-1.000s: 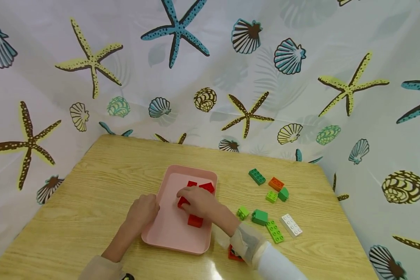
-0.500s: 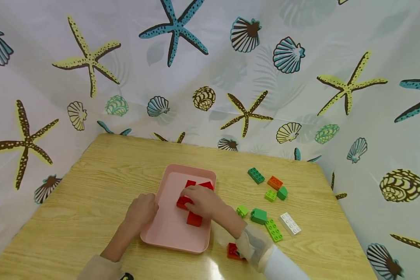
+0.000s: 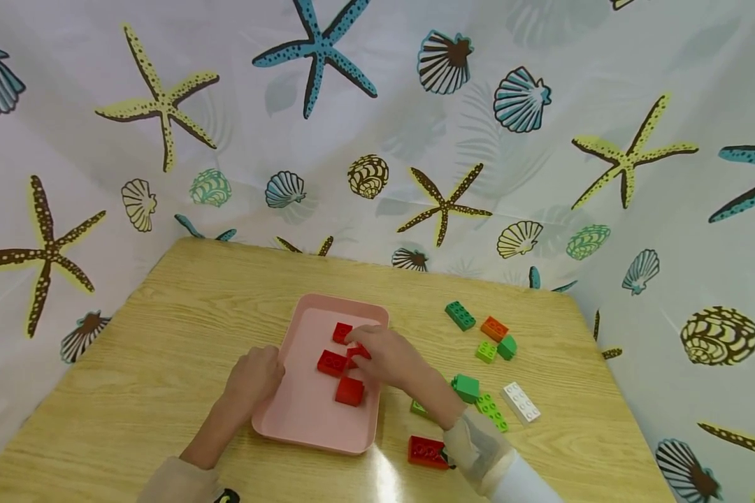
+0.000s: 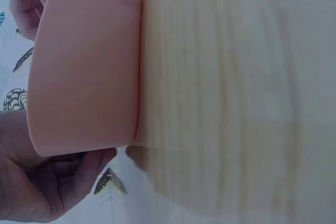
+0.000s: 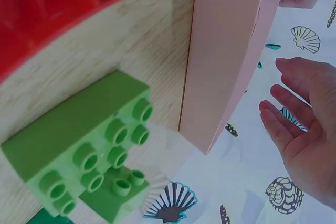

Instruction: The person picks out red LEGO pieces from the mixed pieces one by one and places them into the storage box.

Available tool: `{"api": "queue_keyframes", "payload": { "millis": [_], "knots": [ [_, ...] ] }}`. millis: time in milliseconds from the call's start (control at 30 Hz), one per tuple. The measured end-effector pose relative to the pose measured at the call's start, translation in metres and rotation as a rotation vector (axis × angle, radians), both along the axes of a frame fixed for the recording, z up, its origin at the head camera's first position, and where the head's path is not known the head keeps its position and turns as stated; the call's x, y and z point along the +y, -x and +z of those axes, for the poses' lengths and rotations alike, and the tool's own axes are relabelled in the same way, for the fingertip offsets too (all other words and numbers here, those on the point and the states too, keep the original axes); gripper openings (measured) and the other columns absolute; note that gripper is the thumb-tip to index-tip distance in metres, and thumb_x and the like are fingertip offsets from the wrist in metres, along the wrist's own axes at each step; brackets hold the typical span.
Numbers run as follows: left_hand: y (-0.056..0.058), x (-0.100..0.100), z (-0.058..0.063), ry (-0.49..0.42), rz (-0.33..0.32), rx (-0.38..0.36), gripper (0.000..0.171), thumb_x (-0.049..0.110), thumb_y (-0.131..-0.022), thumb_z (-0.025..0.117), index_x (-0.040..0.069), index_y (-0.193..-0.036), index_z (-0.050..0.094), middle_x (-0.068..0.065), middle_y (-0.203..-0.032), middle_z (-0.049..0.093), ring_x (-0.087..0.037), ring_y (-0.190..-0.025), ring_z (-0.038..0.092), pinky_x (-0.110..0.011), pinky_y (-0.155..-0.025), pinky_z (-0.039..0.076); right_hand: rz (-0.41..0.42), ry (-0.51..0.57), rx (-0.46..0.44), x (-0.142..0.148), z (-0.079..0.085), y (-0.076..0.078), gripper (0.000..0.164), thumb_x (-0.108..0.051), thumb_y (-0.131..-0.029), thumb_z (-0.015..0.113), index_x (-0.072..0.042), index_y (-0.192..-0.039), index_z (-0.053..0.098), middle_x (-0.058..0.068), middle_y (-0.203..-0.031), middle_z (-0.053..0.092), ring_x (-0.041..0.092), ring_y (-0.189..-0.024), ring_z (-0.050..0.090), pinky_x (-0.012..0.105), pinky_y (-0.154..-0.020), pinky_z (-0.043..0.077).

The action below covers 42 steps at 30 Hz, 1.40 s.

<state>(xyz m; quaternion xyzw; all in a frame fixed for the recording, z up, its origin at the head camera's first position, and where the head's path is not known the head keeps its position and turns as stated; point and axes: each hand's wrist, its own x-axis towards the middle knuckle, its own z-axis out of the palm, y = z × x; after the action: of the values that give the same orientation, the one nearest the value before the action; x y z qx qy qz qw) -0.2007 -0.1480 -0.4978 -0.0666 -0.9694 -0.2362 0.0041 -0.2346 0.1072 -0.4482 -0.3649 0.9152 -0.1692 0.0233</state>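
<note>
In the head view a pink tray point(image 3: 311, 445) lies on the table with several red bricks in it. One red brick point(image 3: 332, 363) is near its middle, another red brick point(image 3: 349, 391) just below, and a third red brick point(image 3: 342, 332) near the far end. My left hand point(image 3: 258, 374) grips the tray's left rim; the left wrist view shows curled fingers point(image 4: 79, 182) under it. Above the tray's right side is my right hand point(image 3: 386, 356), its fingertips at a partly covered red brick point(image 3: 354, 362). The right wrist view shows loosely extended fingers with nothing visible between them.
A red brick point(image 3: 426, 452) lies under the right sleeve's edge. Right of the tray are a green brick point(image 3: 465, 388), a lime brick point(image 3: 492, 412), a white brick point(image 3: 522, 403), an orange brick point(image 3: 495, 328) and several other green ones. A shell-patterned cloth point(image 3: 377, 126) hangs behind the table.
My right hand has moved right and slightly lifted from the bricks in the middle, uncovering several of them. The brick at the tray's upper right is no longer visible there. The left hand stays on the rim.
</note>
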Motion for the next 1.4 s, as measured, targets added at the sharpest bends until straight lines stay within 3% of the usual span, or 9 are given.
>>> {"api": "queue_keyframes", "payload": {
  "millis": [167, 467, 900, 1133, 1400],
  "knots": [
    [0.0, -0.001, 0.0, 0.008, 0.001, 0.022, 0.016, 0.0, -0.088, 0.059, -0.001, -0.073, 0.057, -0.015, -0.064, 0.056, -0.023, -0.055, 0.054, -0.041, -0.048, 0.047, -0.021, 0.004, 0.005, 0.01, 0.001, 0.0, 0.028, -0.01, -0.09, 0.073, -0.007, -0.117, 0.066, 0.009, -0.116, 0.067, 0.021, -0.094, 0.064, 0.031, -0.082, 0.053],
    [0.0, 0.0, -0.001, 0.0, -0.01, 0.017, 0.016, -0.001, -0.089, 0.057, -0.001, -0.073, 0.057, -0.013, -0.064, 0.055, -0.022, -0.055, 0.052, -0.04, -0.048, 0.046, -0.001, 0.055, 0.026, 0.021, 0.006, -0.005, 0.028, -0.008, -0.089, 0.074, -0.008, -0.116, 0.067, 0.01, -0.117, 0.066, 0.025, -0.099, 0.064, 0.036, -0.086, 0.053],
    [-0.001, 0.0, 0.002, 0.017, -0.013, 0.039, 0.016, -0.001, -0.088, 0.06, -0.002, -0.072, 0.057, -0.013, -0.062, 0.056, -0.02, -0.054, 0.052, -0.041, -0.048, 0.048, -0.023, 0.005, 0.072, 0.037, 0.01, -0.014, 0.025, -0.013, -0.089, 0.075, -0.006, -0.113, 0.068, 0.008, -0.111, 0.069, 0.022, -0.101, 0.064, 0.038, -0.086, 0.053],
    [-0.001, 0.0, 0.001, 0.02, -0.014, 0.048, 0.017, -0.001, -0.088, 0.061, -0.001, -0.072, 0.057, -0.014, -0.063, 0.057, -0.021, -0.055, 0.055, -0.042, -0.048, 0.048, 0.002, -0.012, 0.028, 0.04, 0.01, -0.018, 0.023, -0.011, -0.091, 0.073, -0.003, -0.111, 0.069, 0.01, -0.107, 0.07, 0.025, -0.096, 0.066, 0.038, -0.083, 0.054],
    [-0.001, 0.0, -0.001, 0.016, -0.024, 0.07, 0.017, -0.001, -0.088, 0.063, -0.002, -0.072, 0.056, -0.014, -0.063, 0.056, -0.02, -0.054, 0.054, -0.039, -0.046, 0.047, -0.036, -0.09, -0.021, 0.045, 0.013, -0.026, 0.028, -0.015, -0.089, 0.075, -0.006, -0.114, 0.068, 0.007, -0.106, 0.07, 0.022, -0.095, 0.066, 0.037, -0.083, 0.054]
  ]
}}
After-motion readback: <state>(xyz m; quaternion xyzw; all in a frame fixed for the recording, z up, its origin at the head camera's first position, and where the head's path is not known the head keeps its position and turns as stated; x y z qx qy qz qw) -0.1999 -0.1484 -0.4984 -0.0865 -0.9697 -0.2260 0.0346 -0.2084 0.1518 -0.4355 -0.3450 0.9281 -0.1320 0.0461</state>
